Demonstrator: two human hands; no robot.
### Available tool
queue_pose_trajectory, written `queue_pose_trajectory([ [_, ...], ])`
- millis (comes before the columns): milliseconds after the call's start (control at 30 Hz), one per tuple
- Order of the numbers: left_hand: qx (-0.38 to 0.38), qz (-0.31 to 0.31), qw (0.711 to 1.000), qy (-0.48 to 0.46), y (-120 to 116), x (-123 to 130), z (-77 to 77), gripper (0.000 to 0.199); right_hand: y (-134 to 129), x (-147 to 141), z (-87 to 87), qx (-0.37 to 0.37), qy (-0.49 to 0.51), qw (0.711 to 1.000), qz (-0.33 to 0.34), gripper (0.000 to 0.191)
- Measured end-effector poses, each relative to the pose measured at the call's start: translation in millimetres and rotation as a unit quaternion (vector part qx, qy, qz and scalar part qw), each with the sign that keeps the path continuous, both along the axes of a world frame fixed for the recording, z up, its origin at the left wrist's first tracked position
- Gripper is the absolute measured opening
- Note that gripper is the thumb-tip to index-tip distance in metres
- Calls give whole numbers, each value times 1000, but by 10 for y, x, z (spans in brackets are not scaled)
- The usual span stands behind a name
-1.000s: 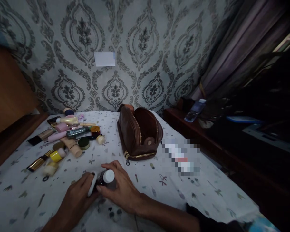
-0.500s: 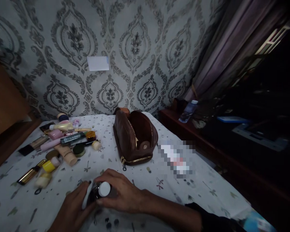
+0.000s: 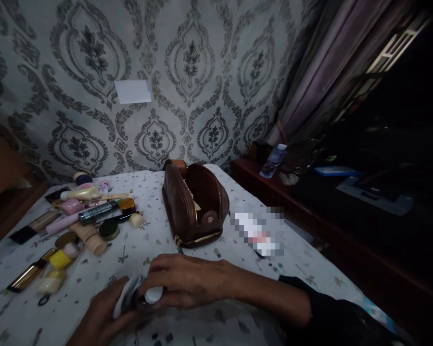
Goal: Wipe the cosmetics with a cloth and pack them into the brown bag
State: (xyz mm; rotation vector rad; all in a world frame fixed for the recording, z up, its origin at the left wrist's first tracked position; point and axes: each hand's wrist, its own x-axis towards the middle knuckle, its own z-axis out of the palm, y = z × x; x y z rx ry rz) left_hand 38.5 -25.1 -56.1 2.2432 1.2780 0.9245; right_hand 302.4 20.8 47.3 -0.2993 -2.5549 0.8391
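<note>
Near the front edge of the table, my right hand [image 3: 187, 283] is closed around a small dark bottle with a white cap [image 3: 153, 295]; most of its body is hidden by my fingers. My left hand [image 3: 106, 312] grips a thin white piece [image 3: 121, 299], blurred, that looks like a wipe or folded tissue, right beside the bottle. Beyond my hands stands an open brown makeup bag [image 3: 180, 206], its zipper apart and its dark inside showing.
Several cosmetics lie on the left of the patterned white tablecloth [image 3: 104, 274], among them a beige tube [image 3: 90, 238], a gold tube [image 3: 31, 274] and a dark round jar [image 3: 108, 229]. A pixelated item [image 3: 258, 230] lies right of the bag. A water bottle [image 3: 273, 161] is on the ledge.
My right hand's fingers have moved over the bottle's top, covering part of the white cap. My left hand and the white piece have shifted slightly. The view has turned a little right.
</note>
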Motion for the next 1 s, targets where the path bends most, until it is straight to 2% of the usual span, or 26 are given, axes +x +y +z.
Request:
queue_pose_trajectory([
  [133, -59, 1, 998, -37, 54, -14, 67, 39, 68, 116, 153, -33, -1, 999, -28, 27],
  [233, -93, -21, 995, -32, 91, 30, 157, 32, 94, 188, 219, -42, -4, 998, -46, 28],
  [333, -90, -28, 995, -23, 132, 120, 228, 32, 102, 211, 148, -40, -8, 997, -63, 26],
  [500, -15, 5, 1000, 2, 197, 157, 278, 33, 118, 150, -64, 23, -26, 995, -89, 28],
  [600, 22, 58, 998, 18, 245, 104, 347, 32, 130, 90, -107, 49, -35, 993, -106, 29],
  [733, 58, 127, 990, 15, 325, 98, 493, 43, 119, 2, -146, 45, -31, 993, -108, 29],
  [833, 49, 140, 989, 14, 386, 157, 564, 46, 96, -66, -188, 19, -20, 993, -112, 30],
  [933, 23, 146, 989, -3, 463, 232, 552, 42, 87, -114, -210, 0, -19, 994, -112, 32],
  [1000, -24, 106, 993, -38, 520, 285, 504, 41, 86, -124, -216, -2, -20, 993, -113, 34],
])
